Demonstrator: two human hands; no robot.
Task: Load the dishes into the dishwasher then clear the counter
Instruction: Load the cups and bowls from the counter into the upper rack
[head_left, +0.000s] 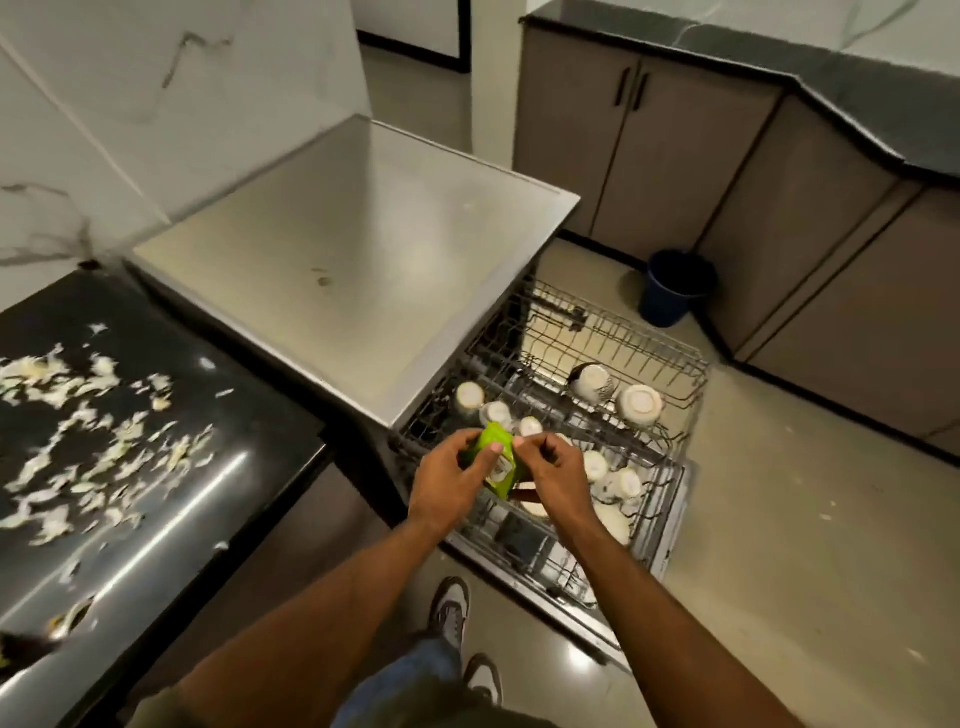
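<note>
both hands are on a green packet (497, 460) held right over the pulled-out dishwasher racks (652, 340). left hand (449, 483) is wrapped round its side, right hand (556, 480) pinches the top corner. upside-down cups (640, 404) sit in the racks, and the black counter (244, 499) has veggie scraps (124, 431) all over it.

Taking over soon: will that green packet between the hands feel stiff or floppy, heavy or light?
Probably floppy: the green packet looks like a thin pouch in the left hand. Likely light: the right hand pinches its top edge with fingertips alone.
</note>
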